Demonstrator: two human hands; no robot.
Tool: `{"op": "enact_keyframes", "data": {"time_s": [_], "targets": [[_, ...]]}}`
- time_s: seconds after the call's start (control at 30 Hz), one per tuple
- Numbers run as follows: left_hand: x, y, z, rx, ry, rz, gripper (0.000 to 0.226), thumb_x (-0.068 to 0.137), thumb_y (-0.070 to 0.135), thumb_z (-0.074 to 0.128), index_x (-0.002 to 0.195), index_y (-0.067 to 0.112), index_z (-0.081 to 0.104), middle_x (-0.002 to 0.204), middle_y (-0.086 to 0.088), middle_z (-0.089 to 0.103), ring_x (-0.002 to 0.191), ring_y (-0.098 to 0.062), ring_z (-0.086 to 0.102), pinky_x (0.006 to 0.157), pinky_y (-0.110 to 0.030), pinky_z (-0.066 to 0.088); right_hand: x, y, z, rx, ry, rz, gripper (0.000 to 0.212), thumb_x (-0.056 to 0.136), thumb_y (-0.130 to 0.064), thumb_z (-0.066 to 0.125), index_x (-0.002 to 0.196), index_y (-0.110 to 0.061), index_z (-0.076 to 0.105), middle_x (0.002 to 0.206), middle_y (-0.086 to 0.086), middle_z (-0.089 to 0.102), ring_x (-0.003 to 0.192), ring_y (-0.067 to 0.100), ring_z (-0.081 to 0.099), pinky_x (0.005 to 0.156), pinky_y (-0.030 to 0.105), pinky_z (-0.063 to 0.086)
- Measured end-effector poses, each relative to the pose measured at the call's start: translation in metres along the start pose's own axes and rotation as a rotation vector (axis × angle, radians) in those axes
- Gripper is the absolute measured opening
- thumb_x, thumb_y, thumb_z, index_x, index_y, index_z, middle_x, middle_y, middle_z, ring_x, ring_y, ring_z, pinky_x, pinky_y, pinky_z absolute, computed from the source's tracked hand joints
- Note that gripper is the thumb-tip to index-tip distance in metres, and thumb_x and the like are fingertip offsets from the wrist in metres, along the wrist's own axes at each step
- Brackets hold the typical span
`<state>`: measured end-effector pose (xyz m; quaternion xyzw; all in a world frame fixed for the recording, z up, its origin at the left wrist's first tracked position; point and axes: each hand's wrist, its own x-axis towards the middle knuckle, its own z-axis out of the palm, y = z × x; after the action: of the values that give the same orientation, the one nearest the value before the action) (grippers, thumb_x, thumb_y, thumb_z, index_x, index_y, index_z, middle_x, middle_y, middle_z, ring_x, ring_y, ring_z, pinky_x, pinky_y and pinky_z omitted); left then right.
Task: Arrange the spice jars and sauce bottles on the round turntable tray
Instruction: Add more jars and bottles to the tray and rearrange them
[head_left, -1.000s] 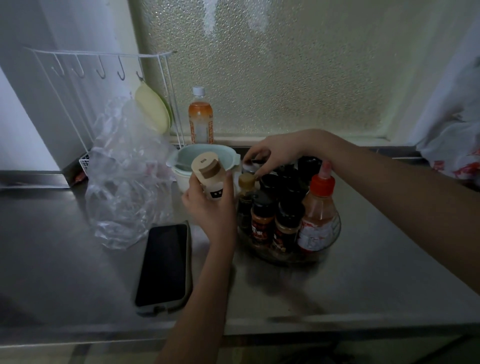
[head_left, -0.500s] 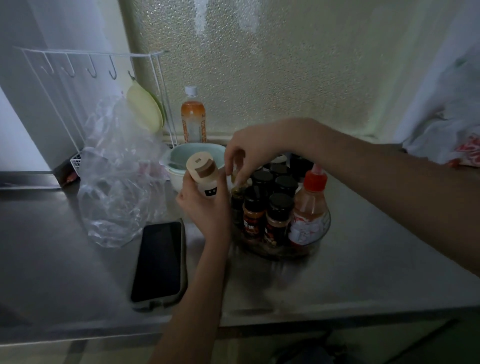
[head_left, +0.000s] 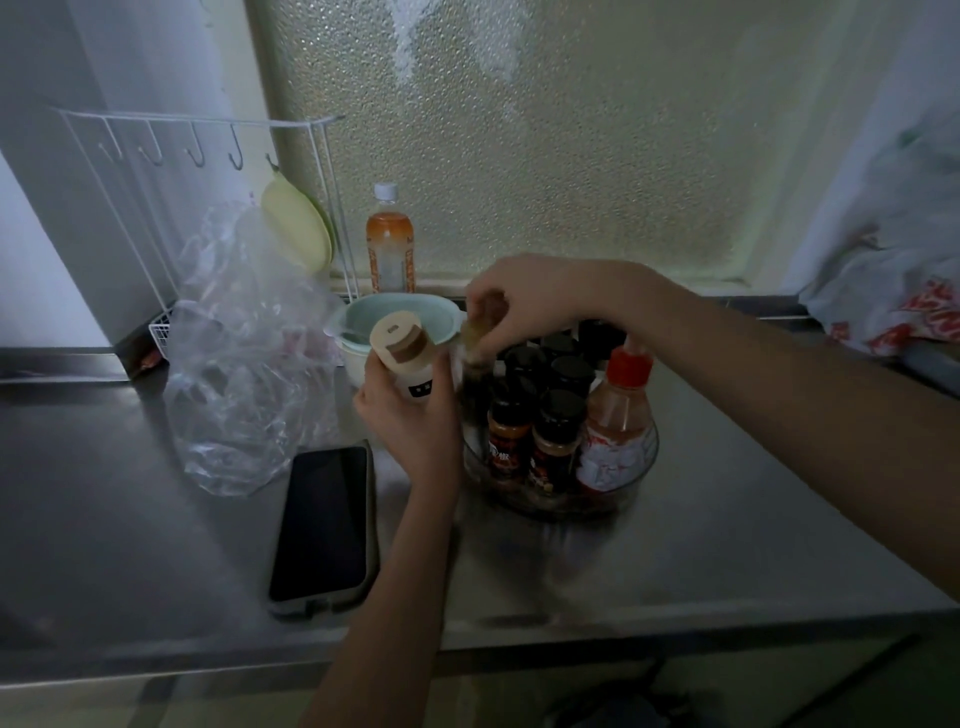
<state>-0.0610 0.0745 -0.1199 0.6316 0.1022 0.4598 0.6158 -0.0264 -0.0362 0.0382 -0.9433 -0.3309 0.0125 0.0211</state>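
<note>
A clear round turntable tray (head_left: 643, 466) stands on the steel counter, holding several black-capped spice jars (head_left: 558, 431) and a sauce bottle with a red cap (head_left: 618, 415). My left hand (head_left: 410, 415) holds a white jar with a beige flip lid (head_left: 402, 358) just left of the tray. My right hand (head_left: 524, 301) reaches over the tray's left rear and pinches the tan cap of a dark bottle (head_left: 475, 364) at the tray's left edge; the bottle looks blurred.
A black phone (head_left: 324, 525) lies left of my forearm. A crumpled clear plastic bag (head_left: 244, 374), a pale green bowl (head_left: 363, 322), an orange drink bottle (head_left: 389, 244) and a white wire rack (head_left: 156, 171) stand behind. The counter's front edge runs below.
My right hand moved from the back of the tray to the tan-capped dark bottle and gripped its top. My left hand has kept the white jar in about the same place.
</note>
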Motion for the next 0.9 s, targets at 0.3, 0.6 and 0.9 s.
{"op": "enact_keyframes", "data": {"time_s": [0.3, 0.6, 0.9], "targets": [[-0.005, 0.016, -0.002, -0.069, -0.146, 0.116, 0.026, 0.078, 0.047, 0.068, 0.098, 0.040, 0.053, 0.099, 0.007, 0.064, 0.097, -0.020, 0.062, 0.082, -0.043, 0.054, -0.046, 0.025, -0.028, 0.696, 0.650, 0.167, 0.022, 0.084, -0.029, 0.060, 0.081, -0.013, 0.046, 0.091, 0.020, 0.068, 0.068, 0.023, 0.072, 0.059, 0.037, 0.057], [0.002, 0.012, -0.004, -0.080, -0.420, 0.013, 0.028, 0.080, 0.025, 0.071, 0.092, 0.044, 0.055, 0.092, 0.016, 0.064, 0.085, 0.010, 0.058, 0.080, -0.023, 0.051, -0.066, 0.035, 0.000, 0.833, 0.728, 0.244, 0.021, 0.081, -0.023, 0.060, 0.079, -0.009, 0.044, 0.097, 0.035, 0.059, 0.074, 0.037, 0.067, 0.047, 0.028, 0.056], [0.009, 0.009, -0.005, -0.237, -0.690, -0.106, 0.032, 0.081, 0.015, 0.066, 0.113, 0.013, 0.059, 0.108, -0.008, 0.067, 0.104, -0.019, 0.063, 0.087, -0.029, 0.053, -0.072, 0.042, 0.011, 0.847, 0.772, 0.305, 0.019, 0.082, -0.025, 0.061, 0.084, -0.010, 0.048, 0.093, 0.033, 0.062, 0.063, 0.033, 0.067, 0.047, 0.033, 0.056]]}}
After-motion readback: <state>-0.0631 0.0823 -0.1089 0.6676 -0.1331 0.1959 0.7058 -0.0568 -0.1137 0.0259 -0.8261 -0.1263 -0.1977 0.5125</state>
